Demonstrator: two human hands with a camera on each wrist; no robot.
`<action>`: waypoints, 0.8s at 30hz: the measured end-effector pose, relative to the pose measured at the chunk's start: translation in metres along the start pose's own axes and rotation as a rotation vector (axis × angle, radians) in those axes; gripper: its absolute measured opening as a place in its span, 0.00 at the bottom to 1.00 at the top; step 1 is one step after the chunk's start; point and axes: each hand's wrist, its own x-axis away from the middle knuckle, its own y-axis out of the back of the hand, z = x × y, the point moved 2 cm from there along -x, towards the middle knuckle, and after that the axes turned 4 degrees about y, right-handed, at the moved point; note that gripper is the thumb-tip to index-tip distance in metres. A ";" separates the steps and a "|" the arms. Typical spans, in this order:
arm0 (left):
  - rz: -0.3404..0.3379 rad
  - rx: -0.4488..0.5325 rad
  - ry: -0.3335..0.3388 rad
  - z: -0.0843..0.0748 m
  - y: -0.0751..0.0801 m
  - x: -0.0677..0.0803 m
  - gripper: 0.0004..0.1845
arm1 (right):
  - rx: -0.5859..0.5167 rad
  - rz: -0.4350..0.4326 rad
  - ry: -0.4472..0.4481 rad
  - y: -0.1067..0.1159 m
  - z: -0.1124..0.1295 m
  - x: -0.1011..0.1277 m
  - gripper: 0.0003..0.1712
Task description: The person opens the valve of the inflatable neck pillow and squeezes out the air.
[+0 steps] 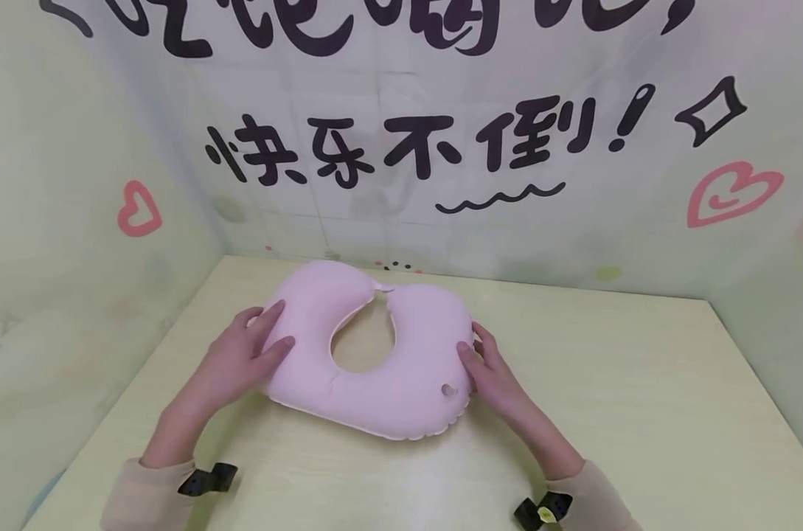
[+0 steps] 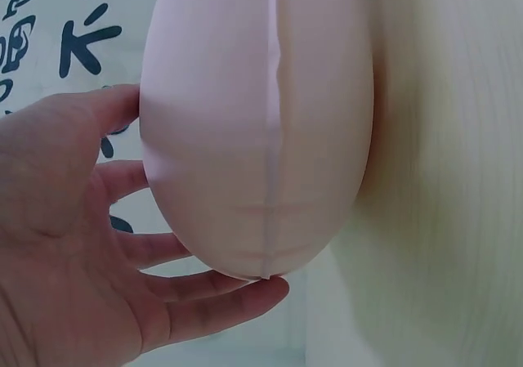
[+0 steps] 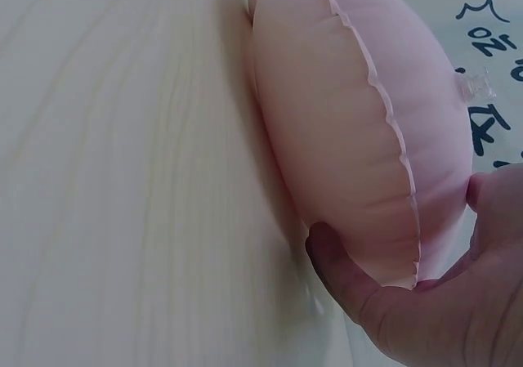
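- From my head view, the inflated pink neck pillow [image 1: 374,354] lies flat on the pale wooden table [image 1: 640,413], its open ends pointing away toward the backdrop with the black lettering [image 1: 401,147].
- My left hand [image 1: 242,358] cups the pillow's left lobe: thumb on top, fingers spread apart and curled round the edge, as the left wrist view shows [image 2: 73,244].
- My right hand [image 1: 490,376] holds the right lobe the same way, thumb under the seam and fingers lying on the upper face, clamped lightly; the right wrist view [image 3: 425,302] shows only part of it.
- The small clear valve [image 1: 448,389] sits on the top face just beside my right thumb. I judge the main risk there: a squeeze or a sliding thumb could knock its plug loose and let air out.
- The skin looks smooth and taut, so an uneven grip could let one lobe slip out and the pillow swing or flop.
- Pressing both lobes inward might fold it at the middle rather than move it.
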 end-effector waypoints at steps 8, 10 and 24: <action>-0.004 -0.041 -0.071 -0.019 -0.010 0.003 0.38 | -0.009 -0.023 -0.006 0.020 0.001 0.002 0.38; -0.007 -0.039 -0.078 -0.024 -0.012 0.004 0.38 | 0.004 -0.029 -0.010 0.026 0.001 0.002 0.38; -0.074 -0.119 -0.130 -0.056 -0.031 0.007 0.35 | 0.069 -0.071 -0.046 0.053 -0.003 0.004 0.36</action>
